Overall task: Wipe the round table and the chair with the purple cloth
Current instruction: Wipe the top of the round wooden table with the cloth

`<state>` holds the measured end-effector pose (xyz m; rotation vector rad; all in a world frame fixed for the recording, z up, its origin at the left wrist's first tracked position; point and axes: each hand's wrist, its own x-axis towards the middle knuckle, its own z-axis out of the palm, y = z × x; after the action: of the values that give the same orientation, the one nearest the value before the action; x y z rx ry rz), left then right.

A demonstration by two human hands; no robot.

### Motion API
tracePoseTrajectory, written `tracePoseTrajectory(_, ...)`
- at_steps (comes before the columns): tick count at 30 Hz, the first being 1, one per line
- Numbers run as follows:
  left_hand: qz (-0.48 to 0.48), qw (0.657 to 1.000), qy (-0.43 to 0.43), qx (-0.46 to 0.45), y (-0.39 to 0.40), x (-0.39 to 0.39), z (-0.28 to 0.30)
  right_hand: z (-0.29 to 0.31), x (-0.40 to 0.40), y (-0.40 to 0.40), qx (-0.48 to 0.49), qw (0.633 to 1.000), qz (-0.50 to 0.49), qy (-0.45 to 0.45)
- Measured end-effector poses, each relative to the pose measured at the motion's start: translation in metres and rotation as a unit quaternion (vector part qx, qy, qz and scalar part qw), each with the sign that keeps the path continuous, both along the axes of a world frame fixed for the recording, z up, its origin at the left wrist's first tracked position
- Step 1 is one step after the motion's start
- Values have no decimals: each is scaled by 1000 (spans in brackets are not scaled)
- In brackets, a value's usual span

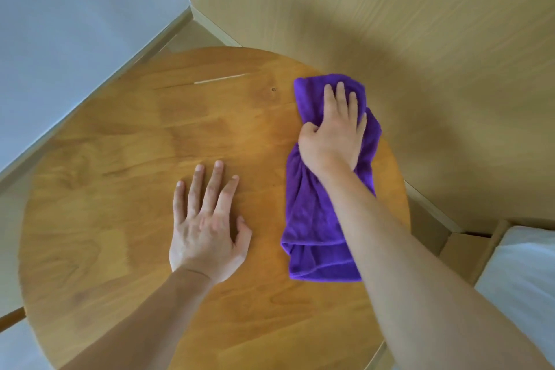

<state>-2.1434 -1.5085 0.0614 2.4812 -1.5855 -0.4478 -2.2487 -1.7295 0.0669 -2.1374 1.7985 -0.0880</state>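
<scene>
**On the round table: cloth under the right hand**

On the round table (120,189), toward its right edge, lying bunched lengthwise: purple cloth (312,219). Pressing down on its far end, right hand (333,132), fingers stretched over the fabric, thumb curling into a fold and gripping it. Resting flat on bare wood near the middle, left hand (207,225), fingers spread wide, holding nothing. Standing just behind the table, pale wood-grain wall (390,9).

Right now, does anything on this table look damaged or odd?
Yes: a pale streak near the far edge of the round table, like a scratch or crack, though it could be glare. The purple cloth is bunched, not flat.
</scene>
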Motion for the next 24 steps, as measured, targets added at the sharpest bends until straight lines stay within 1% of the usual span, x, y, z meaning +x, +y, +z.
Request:
tracePoseTrajectory(1,0,1000,0,3,0,1,0,1,9,11,2,1000,3,4)
tracePoseTrajectory(2,-1,1000,0,5,1,1,0,3,14,24,-3,999,40,4)
tracePoseTrajectory(3,-1,1000,-1,7,1,1,0,4,16,37,-10,993,115,6)
tracePoseTrajectory(4,-1,1000,-2,9,1,1,0,4,14,50,-13,976,216,6)
tracePoseTrajectory(6,-4,1000,-2,11,1,0,0,4,4,67,1,908,418,1)
tracePoseTrajectory(7,-5,1000,-2,9,1,0,0,6,-3,64,9,873,487,2)
tracePoseTrajectory(8,-5,1000,-2,9,1,0,0,7,-7,50,12,847,532,4)
tracePoseTrajectory(9,-4,1000,-1,9,1,0,0,8,-10,31,14,834,552,10)
tracePoseTrajectory(10,-3,1000,0,10,1,0,1,6,-11,10,10,842,540,14)
tracePoseTrajectory(11,-3,1000,2,9,0,0,1,4,-12,-11,1,872,489,9)
tracePoseTrajectory(12,-3,1000,3,8,0,0,1,3,-12,-30,-12,915,403,-6)
tracePoseTrajectory(13,-4,1000,4,8,0,0,0,3,-11,-43,-19,955,295,-24)
tracePoseTrajectory(14,-4,1000,5,8,0,0,0,3,-7,-51,-14,982,185,-35)
tracePoseTrajectory(15,-4,1000,4,8,0,0,1,2,0,-52,-2,995,91,-38)
tracePoseTrajectory(16,-4,1000,2,7,0,0,0,1,9,-48,11,999,25,-34)
tracePoseTrajectory(17,-5,1000,2,8,0,0,0,2,18,-39,18,999,-13,-26)
tracePoseTrajectory(18,-5,1000,1,9,1,0,0,5,27,-26,17,999,-24,-14)
tracePoseTrajectory(19,-5,1000,1,11,1,1,0,7,32,-8,9,1000,-4,-2)
tracePoseTrajectory(20,-4,1000,0,12,1,1,0,8,34,14,-3,998,56,6)
tracePoseTrajectory(21,-3,1000,-1,13,1,1,0,8,33,38,-8,989,148,7)
tracePoseTrajectory(22,-3,1000,-2,13,1,0,0,9,28,62,1,966,257,2)
tracePoseTrajectory(23,-5,1000,-1,12,0,0,0,10,21,78,15,931,364,-4)
tracePoseTrajectory(24,-6,1000,1,10,0,0,0,12,14,82,25,894,447,-2)
